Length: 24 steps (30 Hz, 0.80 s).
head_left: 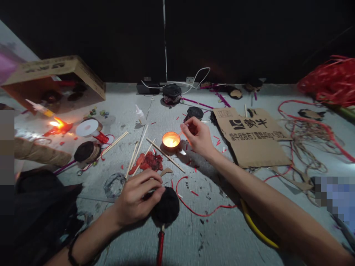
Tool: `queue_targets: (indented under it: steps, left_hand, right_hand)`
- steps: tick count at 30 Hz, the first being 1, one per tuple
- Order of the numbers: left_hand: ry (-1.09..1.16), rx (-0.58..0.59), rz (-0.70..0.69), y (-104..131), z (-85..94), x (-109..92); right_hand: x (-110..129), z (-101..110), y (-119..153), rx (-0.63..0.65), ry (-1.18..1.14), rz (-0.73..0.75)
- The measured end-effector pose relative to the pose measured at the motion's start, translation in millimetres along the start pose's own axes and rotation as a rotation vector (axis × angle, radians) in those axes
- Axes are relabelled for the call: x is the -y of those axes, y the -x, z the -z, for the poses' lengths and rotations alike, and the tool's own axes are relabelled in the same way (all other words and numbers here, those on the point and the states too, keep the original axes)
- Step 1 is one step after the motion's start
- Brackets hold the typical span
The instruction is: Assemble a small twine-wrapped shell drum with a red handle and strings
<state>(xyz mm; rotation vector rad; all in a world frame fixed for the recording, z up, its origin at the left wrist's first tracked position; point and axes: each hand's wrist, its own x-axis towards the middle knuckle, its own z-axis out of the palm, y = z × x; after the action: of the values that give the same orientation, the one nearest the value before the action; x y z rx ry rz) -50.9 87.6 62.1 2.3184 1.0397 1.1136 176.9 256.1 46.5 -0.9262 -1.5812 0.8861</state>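
Observation:
My right hand [197, 136] pinches a thin stick between thumb and fingertips, its end reaching toward a small glowing cup [171, 141] with a lit, bright inside. The stick is mostly hidden by the fingers. Closer to me, my left hand [140, 194] has curled fingers, with the thumb and fingertips on the edge of a round black rattle drum [168, 208]. A red-wrapped handle [161, 244] extends from this drum toward me. Between the hands lie a red wax-like patch [151, 161] and several thin wooden sticks [166, 156]. Red cord [203, 215] curves across the floor right of the drum.
At left, a flame [57, 124] burns near an open cardboard box [88, 79] and a spool [89, 128]. A flat cardboard piece [253, 147] and tangled string [305, 147] lie right. Behind are a white-tipped bottle [140, 115] and another black drum [171, 90].

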Motion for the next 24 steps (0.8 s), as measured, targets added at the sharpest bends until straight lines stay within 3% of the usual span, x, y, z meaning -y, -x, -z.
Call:
queue_targets:
  steps: [8, 18, 24]
  left_hand:
    - [0.055, 0.353, -0.011, -6, 9.2, -7]
    - [0.032, 0.406, -0.004, -4, 9.3, -4]
    - [0.216, 0.375, 0.075, 1, 12.8, -5]
  right_hand:
    - [1, 0, 0, 0.001, -0.003, 0.0]
    - [0, -1, 2, 0.0, 0.017, -0.009]
    - [0, 0, 2, 0.001, 0.028, -0.014]
